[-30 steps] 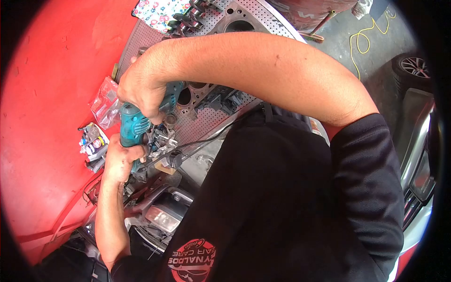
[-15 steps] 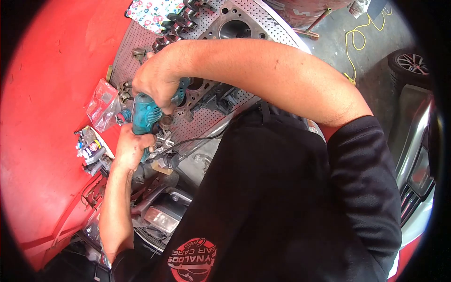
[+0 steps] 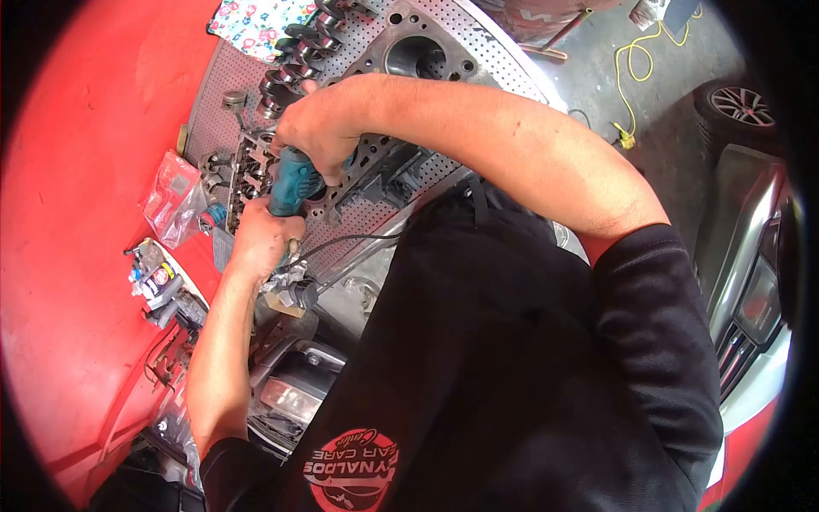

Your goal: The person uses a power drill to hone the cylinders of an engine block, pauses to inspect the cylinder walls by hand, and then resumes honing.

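Both of my hands are closed on a teal corded power drill point(image 3: 294, 181). My left hand point(image 3: 264, 237) wraps round its handle, with the black cord point(image 3: 354, 239) trailing off to the right. From above, my right hand point(image 3: 320, 128) grips the front body of the drill, and the drill's tip is hidden behind it. The drill overlaps the near end of a grey engine block point(image 3: 371, 145) with large round bores. A cylinder head point(image 3: 249, 162) lies just left of my hands. Beyond my right hand, a crankshaft point(image 3: 299, 51) rests on the perforated table point(image 3: 205, 115).
Several pistons, one a loose piston point(image 3: 233, 101), lie along the table's left side. A floral cloth point(image 3: 256, 30) is at the top, a plastic bag point(image 3: 175, 196) at the left. Bottles point(image 3: 158, 277) stand by the red panel point(image 3: 77, 213). A yellow cord point(image 3: 627, 90) lies on the floor.
The drill and both hands have shifted right, uncovering the cylinder head on the left. The tool now points farther across the engine block. The view has also moved slightly.
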Action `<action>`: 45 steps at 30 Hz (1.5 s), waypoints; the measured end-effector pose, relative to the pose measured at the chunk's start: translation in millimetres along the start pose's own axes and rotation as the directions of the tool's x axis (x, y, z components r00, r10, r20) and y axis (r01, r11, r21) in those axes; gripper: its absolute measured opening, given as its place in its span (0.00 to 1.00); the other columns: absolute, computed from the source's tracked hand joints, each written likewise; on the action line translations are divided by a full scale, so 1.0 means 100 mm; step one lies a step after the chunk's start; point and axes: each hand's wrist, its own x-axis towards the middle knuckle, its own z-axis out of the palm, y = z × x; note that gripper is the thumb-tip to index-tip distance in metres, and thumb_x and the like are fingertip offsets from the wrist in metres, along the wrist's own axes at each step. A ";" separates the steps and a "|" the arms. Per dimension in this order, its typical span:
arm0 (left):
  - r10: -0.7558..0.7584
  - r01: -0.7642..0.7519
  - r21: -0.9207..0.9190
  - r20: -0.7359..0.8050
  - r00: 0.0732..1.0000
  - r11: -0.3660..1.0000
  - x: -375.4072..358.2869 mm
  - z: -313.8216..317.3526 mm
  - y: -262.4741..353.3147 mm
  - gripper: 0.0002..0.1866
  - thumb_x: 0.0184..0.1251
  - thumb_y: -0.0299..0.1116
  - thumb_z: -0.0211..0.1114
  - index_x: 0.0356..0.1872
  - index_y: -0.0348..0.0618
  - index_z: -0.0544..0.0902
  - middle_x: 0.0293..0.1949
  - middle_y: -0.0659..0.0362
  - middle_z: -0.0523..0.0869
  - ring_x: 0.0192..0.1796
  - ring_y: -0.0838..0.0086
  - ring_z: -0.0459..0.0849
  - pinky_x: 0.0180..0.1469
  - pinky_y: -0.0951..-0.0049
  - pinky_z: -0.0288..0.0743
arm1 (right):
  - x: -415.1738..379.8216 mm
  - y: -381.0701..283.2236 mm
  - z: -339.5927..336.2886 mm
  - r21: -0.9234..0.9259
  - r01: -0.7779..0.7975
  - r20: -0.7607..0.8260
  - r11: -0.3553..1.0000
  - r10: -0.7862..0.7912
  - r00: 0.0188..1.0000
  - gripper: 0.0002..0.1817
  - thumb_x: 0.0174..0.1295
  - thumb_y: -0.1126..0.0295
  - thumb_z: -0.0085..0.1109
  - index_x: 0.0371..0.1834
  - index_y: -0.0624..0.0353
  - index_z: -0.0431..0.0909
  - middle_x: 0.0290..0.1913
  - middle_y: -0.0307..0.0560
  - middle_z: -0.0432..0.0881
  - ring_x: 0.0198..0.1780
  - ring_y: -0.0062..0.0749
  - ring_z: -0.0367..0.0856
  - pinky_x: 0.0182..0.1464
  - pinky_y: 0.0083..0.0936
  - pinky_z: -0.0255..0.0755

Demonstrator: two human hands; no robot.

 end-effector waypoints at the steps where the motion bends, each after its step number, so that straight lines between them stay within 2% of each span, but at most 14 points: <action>1: -0.001 0.001 -0.007 0.006 1.000 1.000 0.02 0.01 0.00 0.04 0.49 0.25 0.65 0.26 0.35 0.81 0.19 0.61 0.80 0.21 0.76 0.76 0.26 0.71 0.68 | 0.01 0.02 0.01 0.005 -0.006 -0.002 1.000 0.006 1.000 0.52 0.39 0.66 0.82 0.76 0.52 0.72 0.59 0.52 0.87 0.68 0.48 0.81 0.82 0.66 0.38; 7: -0.045 0.046 -0.022 0.043 0.998 0.999 0.08 -0.06 -0.02 0.06 0.49 0.25 0.66 0.29 0.34 0.82 0.21 0.62 0.81 0.22 0.76 0.76 0.28 0.73 0.68 | 0.07 0.05 -0.03 0.033 -0.016 0.072 0.999 0.013 0.997 0.53 0.39 0.66 0.82 0.77 0.52 0.71 0.59 0.49 0.87 0.68 0.48 0.81 0.81 0.69 0.36; 13: -0.056 0.057 -0.024 0.029 0.998 0.998 0.05 -0.07 0.05 0.09 0.49 0.25 0.66 0.32 0.34 0.82 0.21 0.61 0.81 0.23 0.76 0.77 0.28 0.72 0.70 | 0.14 0.07 -0.02 0.037 -0.016 0.064 0.999 0.014 0.998 0.53 0.38 0.66 0.82 0.76 0.51 0.72 0.59 0.49 0.87 0.69 0.48 0.80 0.80 0.71 0.37; 16: -0.058 0.059 -0.065 0.023 0.998 0.996 0.01 -0.07 0.04 0.08 0.49 0.25 0.65 0.32 0.34 0.82 0.22 0.61 0.81 0.23 0.76 0.78 0.28 0.72 0.70 | 0.14 0.06 -0.13 -0.001 0.012 0.148 1.000 -0.012 0.989 0.50 0.38 0.65 0.83 0.73 0.52 0.75 0.58 0.49 0.87 0.68 0.48 0.80 0.81 0.67 0.41; 21: -0.065 0.068 -0.124 0.031 0.997 0.990 -0.28 -0.23 0.01 0.06 0.48 0.22 0.65 0.30 0.35 0.82 0.22 0.62 0.81 0.23 0.76 0.78 0.28 0.72 0.70 | 0.20 -0.17 -0.29 -0.050 0.124 0.139 0.991 -0.116 0.983 0.38 0.36 0.62 0.82 0.58 0.58 0.83 0.54 0.49 0.89 0.62 0.49 0.84 0.78 0.59 0.53; 22: -0.072 0.074 -0.182 0.016 0.997 0.980 -0.36 -0.27 0.03 0.06 0.48 0.21 0.65 0.29 0.36 0.82 0.22 0.62 0.81 0.24 0.76 0.78 0.29 0.72 0.69 | 0.18 -0.26 -0.36 -0.054 0.156 0.148 0.986 -0.147 0.978 0.36 0.36 0.61 0.82 0.55 0.59 0.84 0.53 0.50 0.89 0.61 0.50 0.84 0.77 0.58 0.55; 26: -0.054 0.055 -0.143 0.011 0.999 0.988 -0.64 -0.48 0.11 0.06 0.50 0.20 0.65 0.31 0.36 0.83 0.24 0.63 0.82 0.25 0.77 0.79 0.32 0.74 0.70 | 0.22 -0.49 -0.49 -0.090 0.268 0.151 0.959 -0.252 0.956 0.33 0.37 0.60 0.79 0.52 0.61 0.86 0.49 0.55 0.89 0.57 0.51 0.86 0.73 0.60 0.62; 29: -0.015 0.006 -0.141 -0.068 0.998 0.990 -0.84 -0.47 0.14 0.08 0.50 0.20 0.65 0.33 0.35 0.84 0.27 0.64 0.84 0.26 0.77 0.79 0.33 0.75 0.70 | 0.24 -0.65 -0.50 -0.158 0.320 0.076 0.934 -0.312 0.947 0.32 0.37 0.61 0.78 0.49 0.63 0.87 0.46 0.57 0.89 0.56 0.53 0.86 0.73 0.60 0.62; 32: -0.025 0.015 -0.172 -0.053 0.998 0.985 -0.95 -0.52 0.11 0.09 0.50 0.21 0.65 0.35 0.34 0.85 0.28 0.63 0.84 0.27 0.78 0.79 0.33 0.75 0.71 | 0.17 -0.77 -0.60 -0.129 0.346 0.136 0.929 -0.329 0.935 0.28 0.38 0.60 0.78 0.44 0.65 0.88 0.45 0.59 0.89 0.55 0.55 0.86 0.70 0.60 0.65; 38: -0.022 0.006 -0.203 -0.076 0.997 0.979 -1.07 -0.57 0.14 0.10 0.49 0.21 0.65 0.35 0.34 0.84 0.28 0.63 0.84 0.27 0.78 0.80 0.32 0.75 0.73 | 0.08 -0.91 -0.68 -0.165 0.351 0.122 0.922 -0.334 0.934 0.25 0.37 0.61 0.77 0.40 0.64 0.90 0.45 0.59 0.89 0.50 0.53 0.87 0.60 0.52 0.74; 41: -0.025 0.004 -0.210 -0.098 0.995 0.978 -1.13 -0.57 0.19 0.11 0.49 0.21 0.65 0.36 0.34 0.84 0.28 0.63 0.84 0.27 0.78 0.79 0.32 0.75 0.73 | 0.12 -0.95 -0.68 -0.119 0.328 0.121 0.937 -0.315 0.941 0.25 0.34 0.65 0.76 0.41 0.63 0.90 0.43 0.57 0.90 0.45 0.46 0.87 0.47 0.40 0.78; 45: -0.023 0.001 -0.192 -0.116 0.993 0.981 -1.13 -0.59 0.15 0.11 0.49 0.21 0.66 0.36 0.33 0.84 0.28 0.63 0.84 0.26 0.78 0.79 0.31 0.75 0.73 | 0.17 -0.93 -0.63 -0.122 0.329 0.082 0.936 -0.321 0.944 0.25 0.34 0.66 0.75 0.41 0.63 0.90 0.43 0.56 0.90 0.45 0.46 0.87 0.47 0.41 0.77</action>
